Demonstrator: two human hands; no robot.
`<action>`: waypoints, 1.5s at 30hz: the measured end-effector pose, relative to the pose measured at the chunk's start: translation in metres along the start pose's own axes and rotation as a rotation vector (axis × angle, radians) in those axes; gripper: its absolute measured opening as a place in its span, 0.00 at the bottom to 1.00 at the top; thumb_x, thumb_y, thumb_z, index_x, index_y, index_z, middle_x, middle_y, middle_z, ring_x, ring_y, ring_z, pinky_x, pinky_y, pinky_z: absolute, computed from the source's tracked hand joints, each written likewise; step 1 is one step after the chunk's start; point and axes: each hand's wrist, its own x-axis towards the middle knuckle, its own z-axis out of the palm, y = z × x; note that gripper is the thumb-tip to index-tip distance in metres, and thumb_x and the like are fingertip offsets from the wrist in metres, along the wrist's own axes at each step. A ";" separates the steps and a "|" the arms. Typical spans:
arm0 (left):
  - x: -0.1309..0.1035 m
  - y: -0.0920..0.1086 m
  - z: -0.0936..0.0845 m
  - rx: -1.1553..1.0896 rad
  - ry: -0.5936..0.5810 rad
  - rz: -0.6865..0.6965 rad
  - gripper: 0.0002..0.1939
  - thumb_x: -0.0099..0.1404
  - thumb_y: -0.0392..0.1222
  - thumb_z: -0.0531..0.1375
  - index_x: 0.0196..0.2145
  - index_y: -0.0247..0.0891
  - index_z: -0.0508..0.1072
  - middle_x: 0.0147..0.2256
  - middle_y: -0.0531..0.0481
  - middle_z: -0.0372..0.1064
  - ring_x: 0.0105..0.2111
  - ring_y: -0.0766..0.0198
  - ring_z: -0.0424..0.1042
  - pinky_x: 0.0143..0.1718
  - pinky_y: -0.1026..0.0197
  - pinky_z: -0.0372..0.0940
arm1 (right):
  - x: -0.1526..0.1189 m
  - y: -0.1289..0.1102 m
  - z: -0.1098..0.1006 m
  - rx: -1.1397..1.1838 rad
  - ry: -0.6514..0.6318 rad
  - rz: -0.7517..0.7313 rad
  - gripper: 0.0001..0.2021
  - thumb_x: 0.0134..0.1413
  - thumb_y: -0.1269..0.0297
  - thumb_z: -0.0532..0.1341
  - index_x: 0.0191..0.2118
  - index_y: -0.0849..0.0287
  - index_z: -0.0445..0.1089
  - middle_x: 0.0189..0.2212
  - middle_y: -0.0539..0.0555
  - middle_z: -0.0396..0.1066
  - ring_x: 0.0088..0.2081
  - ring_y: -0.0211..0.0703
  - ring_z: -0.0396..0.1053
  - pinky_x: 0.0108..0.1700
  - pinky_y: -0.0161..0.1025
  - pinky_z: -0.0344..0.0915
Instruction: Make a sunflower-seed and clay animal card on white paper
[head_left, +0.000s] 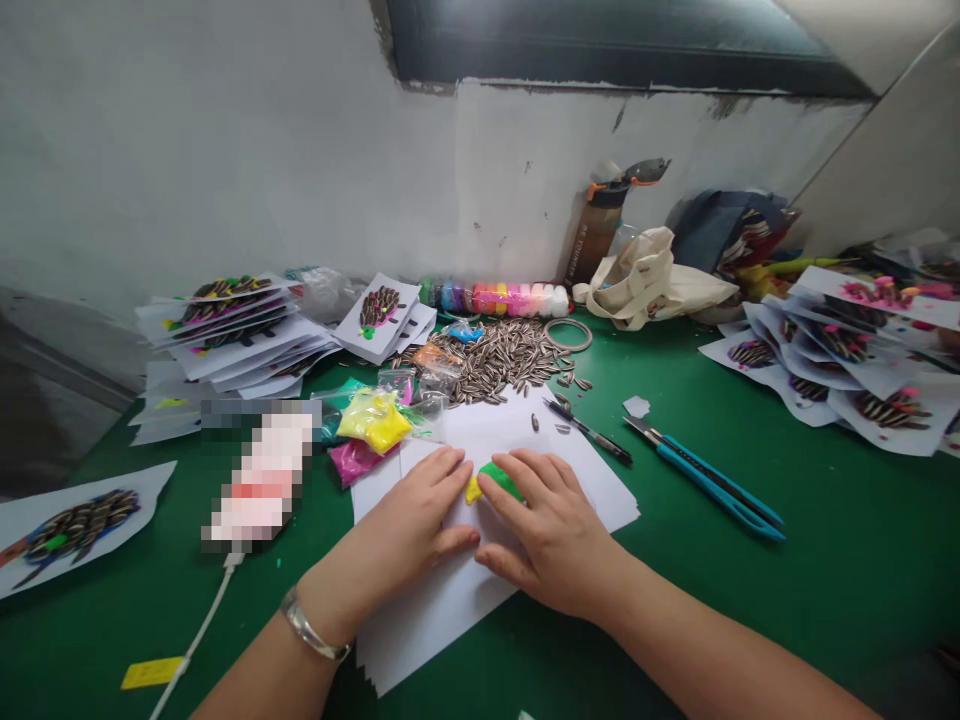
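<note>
A stack of white paper (409, 630) lies before me, with a flat patch of green modelling clay (504, 480) and a small yellow bit of clay (472, 490) on the top sheet. My right hand (551, 525) rests over the green clay, fingers stretched out and partly covering it. Beside the yellow bit, my left hand (420, 515) lies on the paper with its fingers extended and holding nothing. A silver bracelet (311, 625) circles the left wrist. Bags of yellow clay (375, 420) and pink clay (360, 462) sit just beyond my left hand.
Sunflower seeds (502, 360) are heaped behind the paper. A black pen (589, 432) and a blue utility knife (709, 480) lie to the right. Finished seed pictures are stacked left (240, 340) and right (862, 350). A bottle (592, 235) stands by the wall; a white cable (202, 620) runs front left.
</note>
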 end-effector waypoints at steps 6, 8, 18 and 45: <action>0.002 0.002 -0.003 0.084 -0.026 -0.016 0.25 0.65 0.41 0.61 0.58 0.39 0.63 0.62 0.38 0.57 0.64 0.46 0.54 0.62 0.43 0.57 | -0.003 0.005 -0.005 0.038 -0.049 0.051 0.25 0.63 0.48 0.53 0.57 0.59 0.65 0.53 0.62 0.66 0.53 0.58 0.58 0.54 0.55 0.54; 0.002 0.003 -0.004 0.136 0.000 -0.012 0.22 0.65 0.41 0.61 0.56 0.37 0.66 0.62 0.36 0.57 0.64 0.44 0.52 0.62 0.40 0.54 | -0.003 0.004 -0.006 0.044 -0.054 0.049 0.25 0.63 0.48 0.53 0.58 0.58 0.65 0.53 0.62 0.66 0.53 0.58 0.59 0.54 0.54 0.53; 0.001 0.003 0.000 0.108 -0.034 0.031 0.16 0.68 0.40 0.58 0.53 0.39 0.70 0.58 0.39 0.63 0.61 0.50 0.60 0.61 0.46 0.59 | 0.001 -0.002 -0.005 -0.013 -0.092 0.067 0.24 0.63 0.47 0.53 0.59 0.54 0.63 0.51 0.60 0.66 0.51 0.57 0.58 0.54 0.54 0.51; 0.001 0.011 -0.003 0.102 -0.013 0.052 0.18 0.65 0.39 0.61 0.53 0.39 0.68 0.55 0.41 0.63 0.56 0.49 0.63 0.56 0.49 0.62 | -0.013 0.003 -0.007 -0.056 -0.065 0.027 0.24 0.62 0.47 0.54 0.59 0.50 0.64 0.57 0.59 0.64 0.56 0.59 0.58 0.61 0.62 0.46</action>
